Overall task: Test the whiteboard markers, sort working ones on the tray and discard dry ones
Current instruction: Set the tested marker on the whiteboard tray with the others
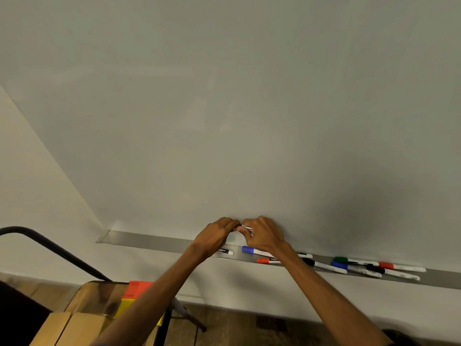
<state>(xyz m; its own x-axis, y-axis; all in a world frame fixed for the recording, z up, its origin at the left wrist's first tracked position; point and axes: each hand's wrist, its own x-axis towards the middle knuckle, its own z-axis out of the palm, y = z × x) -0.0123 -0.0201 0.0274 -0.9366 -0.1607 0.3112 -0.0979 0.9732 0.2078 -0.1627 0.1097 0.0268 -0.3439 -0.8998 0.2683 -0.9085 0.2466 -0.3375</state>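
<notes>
Whiteboard markers with white barrels and red, blue, green or black caps [326, 266] lie scattered along the grey metal ledge tray [149, 239] beneath the blank white board [224, 96]. One more white-barrelled marker [246, 228] is held just above the tray, close to the board, between the left hand [219, 232] and the right hand [264, 233]. Both hands have their fingers curled tightly round its ends, and the left seems to grip a dark cap, though little of it shows.

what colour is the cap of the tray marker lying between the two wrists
Blue. The marker cap shows best in the head view.
</notes>
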